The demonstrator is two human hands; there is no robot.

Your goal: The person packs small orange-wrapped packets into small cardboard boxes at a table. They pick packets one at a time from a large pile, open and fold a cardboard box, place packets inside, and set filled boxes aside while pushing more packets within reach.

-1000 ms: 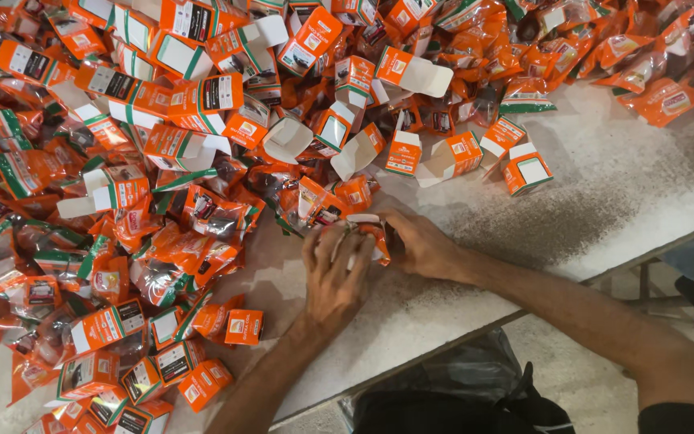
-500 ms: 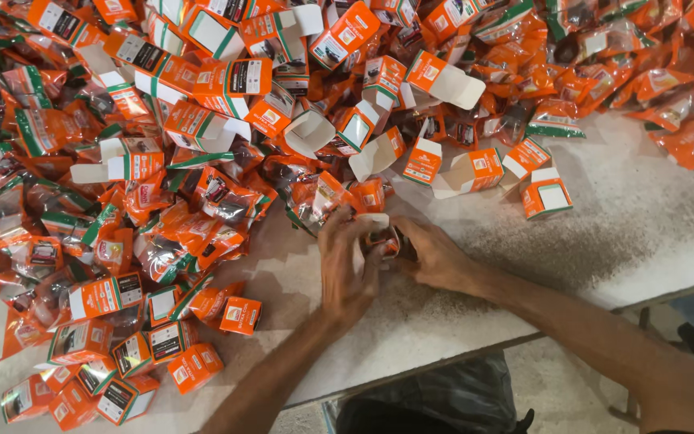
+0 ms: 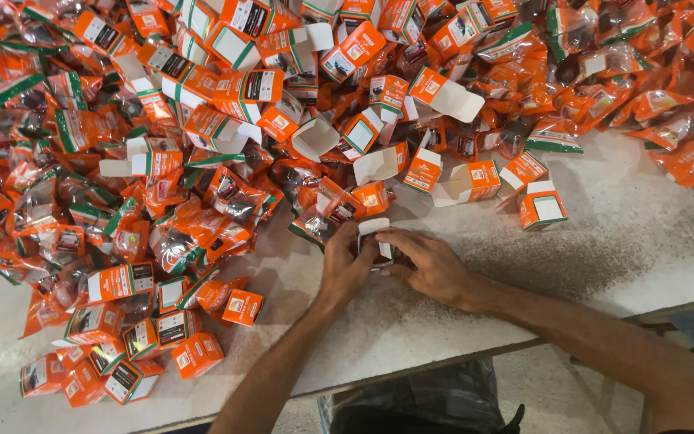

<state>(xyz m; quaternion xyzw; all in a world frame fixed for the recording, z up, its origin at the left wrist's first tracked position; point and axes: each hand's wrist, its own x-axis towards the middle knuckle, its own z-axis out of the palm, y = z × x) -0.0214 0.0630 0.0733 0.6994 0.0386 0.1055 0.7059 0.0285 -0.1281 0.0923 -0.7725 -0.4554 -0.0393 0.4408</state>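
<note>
My left hand [image 3: 345,269] and my right hand [image 3: 427,261] meet at the middle of a white table [image 3: 604,249]. Together they grip a small box [image 3: 375,239] whose white flap shows between the fingers; most of the box is hidden by them. Just beyond my fingers lie orange plastic packets [image 3: 335,209] with dark contents. Open orange boxes [image 3: 467,181] with white flaps lie a little farther back and to the right.
A large heap of orange packets and small orange-and-green boxes [image 3: 162,161] covers the far and left part of the table. Closed boxes [image 3: 122,362] lie at the near left. The table's front edge [image 3: 459,354] runs below my wrists; a dark bag [image 3: 419,402] sits under it.
The view has shifted slightly. My hands have stayed together at the table's middle, working on the small box, and its white flap now shows between the fingers.
</note>
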